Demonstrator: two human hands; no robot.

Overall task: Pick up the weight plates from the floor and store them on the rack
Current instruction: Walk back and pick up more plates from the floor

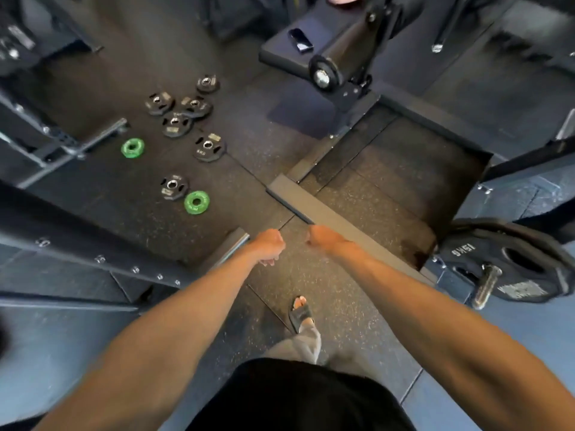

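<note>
Several small black weight plates lie flat on the dark rubber floor at the upper left, among them a 5 kg plate (pixel 209 147) and one nearer me (pixel 174 187). Two green plates lie among them, one (pixel 196 202) beside that nearer black plate and one (pixel 133 147) farther left. Large black 15 kg plates (pixel 510 262) hang on a rack peg (pixel 486 286) at the right. My left hand (pixel 268 246) and my right hand (pixel 322 238) are stretched out in front of me, both curled into fists with nothing in them, well short of the floor plates.
A black rack frame (pixel 93 253) runs along the left. A machine with a roller pad (pixel 345 54) and a base frame (pixel 311 203) sits ahead, a phone (pixel 300 40) lying on its seat. My sandalled foot (pixel 301 313) stands on the floor below my hands.
</note>
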